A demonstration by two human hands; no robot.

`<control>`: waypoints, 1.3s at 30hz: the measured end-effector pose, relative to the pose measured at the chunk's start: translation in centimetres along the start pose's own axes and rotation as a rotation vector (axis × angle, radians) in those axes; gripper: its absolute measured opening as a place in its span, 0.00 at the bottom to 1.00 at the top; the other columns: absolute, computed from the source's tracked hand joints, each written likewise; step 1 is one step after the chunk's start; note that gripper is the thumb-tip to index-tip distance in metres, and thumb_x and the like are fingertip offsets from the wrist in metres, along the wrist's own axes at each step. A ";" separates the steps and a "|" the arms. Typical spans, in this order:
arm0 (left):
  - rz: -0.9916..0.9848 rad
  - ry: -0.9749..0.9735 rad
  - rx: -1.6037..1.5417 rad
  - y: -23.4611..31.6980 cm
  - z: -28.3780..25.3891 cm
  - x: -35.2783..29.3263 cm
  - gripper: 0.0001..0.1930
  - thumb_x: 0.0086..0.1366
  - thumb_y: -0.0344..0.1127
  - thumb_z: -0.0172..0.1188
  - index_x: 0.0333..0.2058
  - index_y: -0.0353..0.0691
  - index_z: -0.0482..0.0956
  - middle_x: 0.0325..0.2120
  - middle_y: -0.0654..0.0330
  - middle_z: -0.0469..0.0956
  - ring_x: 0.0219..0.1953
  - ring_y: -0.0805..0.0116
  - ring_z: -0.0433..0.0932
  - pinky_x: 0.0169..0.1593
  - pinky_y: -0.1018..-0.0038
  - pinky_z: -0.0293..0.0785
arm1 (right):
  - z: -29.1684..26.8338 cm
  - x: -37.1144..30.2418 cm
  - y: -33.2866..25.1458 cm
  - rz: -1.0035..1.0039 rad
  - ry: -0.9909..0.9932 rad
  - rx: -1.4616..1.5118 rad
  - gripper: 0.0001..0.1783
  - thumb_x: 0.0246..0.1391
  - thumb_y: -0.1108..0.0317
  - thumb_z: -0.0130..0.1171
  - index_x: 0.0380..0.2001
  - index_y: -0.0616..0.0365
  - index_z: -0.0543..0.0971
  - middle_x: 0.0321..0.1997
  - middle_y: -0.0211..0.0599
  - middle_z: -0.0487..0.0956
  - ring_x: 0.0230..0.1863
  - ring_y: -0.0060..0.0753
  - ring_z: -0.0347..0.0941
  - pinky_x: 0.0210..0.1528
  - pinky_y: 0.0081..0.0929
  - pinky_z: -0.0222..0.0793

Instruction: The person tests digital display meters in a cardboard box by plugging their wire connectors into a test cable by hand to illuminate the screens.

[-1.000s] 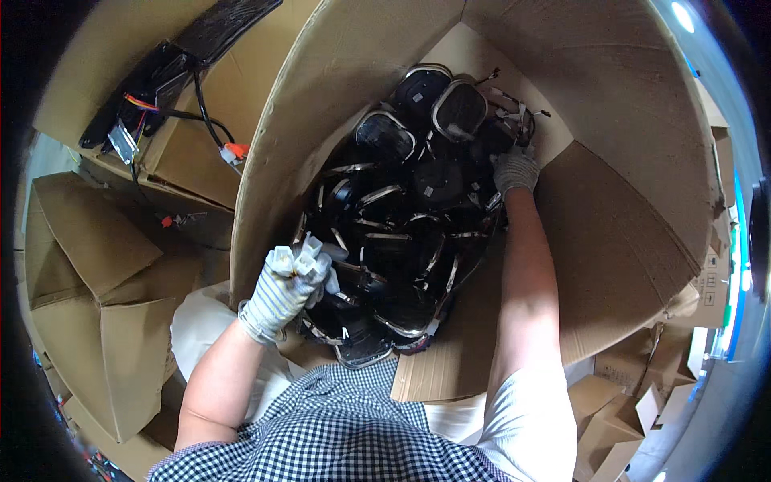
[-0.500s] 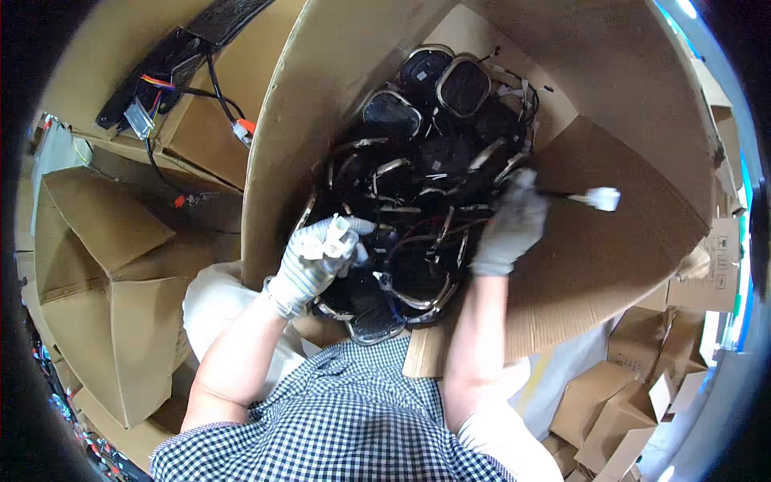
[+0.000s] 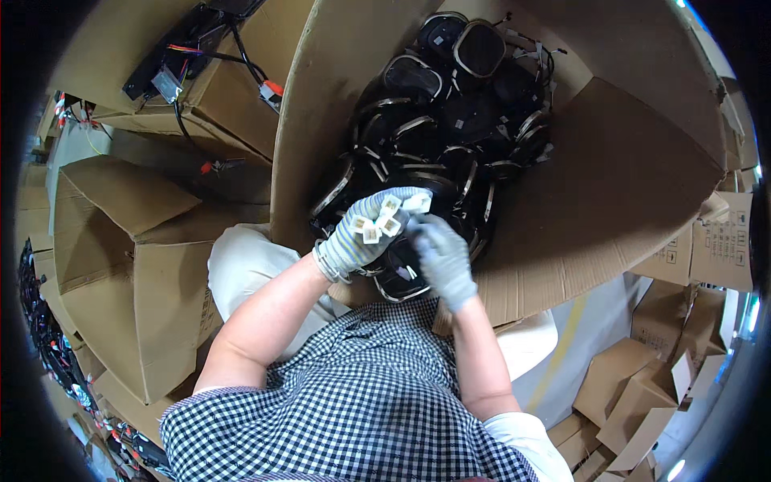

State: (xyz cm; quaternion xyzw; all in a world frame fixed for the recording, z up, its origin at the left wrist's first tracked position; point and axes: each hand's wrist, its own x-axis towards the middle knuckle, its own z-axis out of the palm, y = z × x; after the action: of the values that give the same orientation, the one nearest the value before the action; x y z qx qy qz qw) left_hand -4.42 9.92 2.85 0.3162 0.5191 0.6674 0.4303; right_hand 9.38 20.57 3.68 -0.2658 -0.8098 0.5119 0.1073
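Note:
My left hand, in a striped knit glove, is closed round a bunch of white plug connectors, whose open ends face up. My gloved right hand is just beside it, blurred, its fingertips together at the lead below another white connector. That connector sits against the left hand's fingertips; the lead itself is mostly hidden. Below and beyond both hands, black rounded pads with pale rims lie piled in a large cardboard box.
The box's near flap bends down at my right. An opened carton stands at my left. Behind it, a black part with wires lies on another carton. Several smaller cartons are stacked on the floor at right.
My right hand has come left from over the box's right side, bringing the white connector to the left hand. The view has shifted, and the left hand still holds its bunch.

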 end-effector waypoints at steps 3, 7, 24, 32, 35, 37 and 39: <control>0.062 -0.012 0.234 2.1 0.4 0.2 0.16 0.66 0.36 0.53 0.50 0.37 0.73 0.43 0.62 0.78 0.45 0.73 0.75 0.49 0.79 0.69 | -3.8 -2.1 -2.7 0.351 0.040 0.711 0.17 0.57 0.55 0.56 0.30 0.60 0.80 0.21 0.27 0.75 0.15 0.09 0.61 0.17 0.09 0.54; 0.049 -0.121 0.251 1.9 0.5 0.2 0.14 0.64 0.35 0.56 0.46 0.38 0.76 0.40 0.61 0.79 0.43 0.71 0.76 0.48 0.77 0.71 | -6.1 -1.5 -4.6 0.328 -0.064 0.398 0.20 0.57 0.52 0.55 0.27 0.60 0.81 0.19 0.23 0.73 0.18 0.10 0.61 0.21 0.12 0.55; -0.013 -0.425 0.507 1.1 -0.2 0.3 0.14 0.55 0.34 0.61 0.42 0.43 0.80 0.34 0.59 0.81 0.37 0.65 0.80 0.43 0.74 0.75 | -4.9 -4.8 1.4 0.559 -0.281 0.964 0.19 0.53 0.56 0.61 0.26 0.65 0.80 0.16 0.25 0.73 0.12 0.08 0.55 0.15 0.09 0.46; -0.156 -0.388 0.443 0.1 0.6 -0.5 0.14 0.56 0.35 0.60 0.42 0.43 0.80 0.33 0.59 0.81 0.34 0.68 0.80 0.40 0.77 0.74 | -3.9 -5.6 1.4 0.483 -0.146 0.845 0.20 0.51 0.54 0.62 0.29 0.64 0.81 0.13 0.21 0.67 0.12 0.08 0.51 0.15 0.12 0.44; -0.064 -0.452 0.606 0.4 1.7 -1.2 0.14 0.57 0.35 0.60 0.43 0.43 0.80 0.35 0.58 0.81 0.35 0.66 0.80 0.41 0.76 0.74 | -3.4 -6.9 2.4 0.658 -0.209 1.065 0.20 0.50 0.52 0.63 0.30 0.63 0.81 0.13 0.19 0.66 0.13 0.09 0.51 0.16 0.12 0.44; -0.096 -0.431 0.592 -0.1 2.0 -2.0 0.15 0.57 0.36 0.59 0.44 0.44 0.80 0.35 0.57 0.81 0.35 0.65 0.80 0.41 0.76 0.74 | -3.0 -7.3 2.2 0.704 -0.219 1.045 0.20 0.51 0.52 0.62 0.29 0.62 0.81 0.14 0.18 0.65 0.14 0.09 0.51 0.17 0.12 0.44; -0.176 -0.450 0.626 -0.5 2.0 -2.3 0.17 0.57 0.37 0.59 0.45 0.43 0.79 0.34 0.56 0.81 0.36 0.63 0.80 0.42 0.75 0.74 | -2.6 -7.9 2.6 0.749 -0.211 0.963 0.19 0.52 0.52 0.61 0.29 0.61 0.81 0.15 0.17 0.65 0.15 0.09 0.51 0.17 0.12 0.44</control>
State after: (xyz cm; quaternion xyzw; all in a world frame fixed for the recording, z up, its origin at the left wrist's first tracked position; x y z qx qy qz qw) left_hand -1.52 8.73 2.94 0.5251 0.6152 0.3513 0.4715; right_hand 18.02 19.16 3.31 -0.4016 -0.3458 0.8464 -0.0523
